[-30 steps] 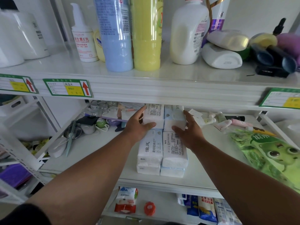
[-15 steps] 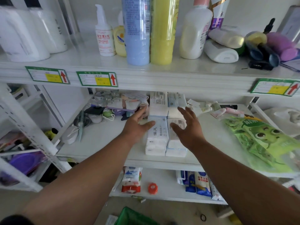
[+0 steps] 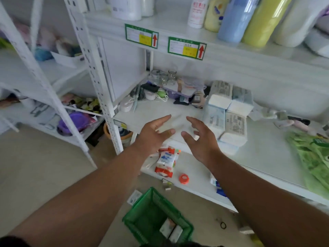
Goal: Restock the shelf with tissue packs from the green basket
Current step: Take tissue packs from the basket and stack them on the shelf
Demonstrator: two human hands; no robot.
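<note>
The light was soft and even, bright but a little washed out, and the white shelf looked pale with almost no hard shadows. The whole picture was slightly blurred by motion; the fingers of both hands were smeared, and the text on the tissue packs could not be read. The wide lens bent the posts at the left edge. The bottles carried faint glare.

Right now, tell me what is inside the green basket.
The green basket on the floor holds at least two white packs, probably tissue packs, lying at the bottom near its near corner. The rest of the floor of the basket looks bare, though the picture's lower edge cuts off part of it.
</note>
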